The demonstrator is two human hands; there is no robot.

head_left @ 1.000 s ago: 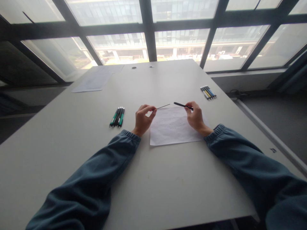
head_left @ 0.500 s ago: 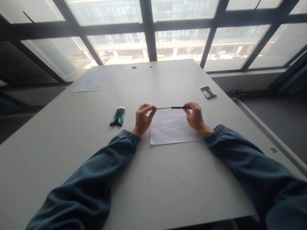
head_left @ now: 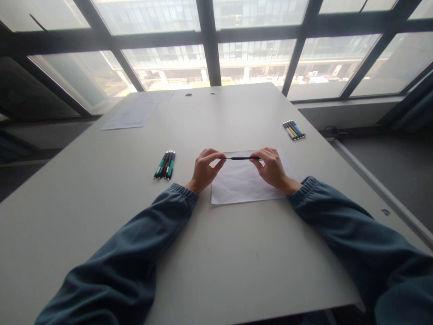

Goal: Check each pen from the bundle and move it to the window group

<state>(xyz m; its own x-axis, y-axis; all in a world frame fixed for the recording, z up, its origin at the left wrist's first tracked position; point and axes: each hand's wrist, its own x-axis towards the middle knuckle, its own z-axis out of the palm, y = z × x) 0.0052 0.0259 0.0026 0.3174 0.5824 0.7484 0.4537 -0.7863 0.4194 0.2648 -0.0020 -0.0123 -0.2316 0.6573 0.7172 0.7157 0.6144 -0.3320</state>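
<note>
Above a sheet of white paper (head_left: 248, 183), my two hands hold thin things in line with each other. My left hand (head_left: 204, 169) pinches a thin pen refill (head_left: 228, 158) between thumb and fingertips. A black pen barrel (head_left: 241, 158) lies level in the pinch of my right hand (head_left: 271, 168). The refill's right end meets the barrel's left end, and only a short length of refill shows between my left fingertips and the barrel. My right fingers hide the far end of the barrel.
Left of my hands lie several green and black pens (head_left: 164, 164) side by side. Several pens with white, yellow and blue parts (head_left: 294, 129) lie near the table's right edge. Papers (head_left: 130, 113) rest at the far left of the white table (head_left: 203, 266), before windows.
My hands have come closer together and slightly lower. The barrel has moved left along the refill, so less of the refill shows between them.
</note>
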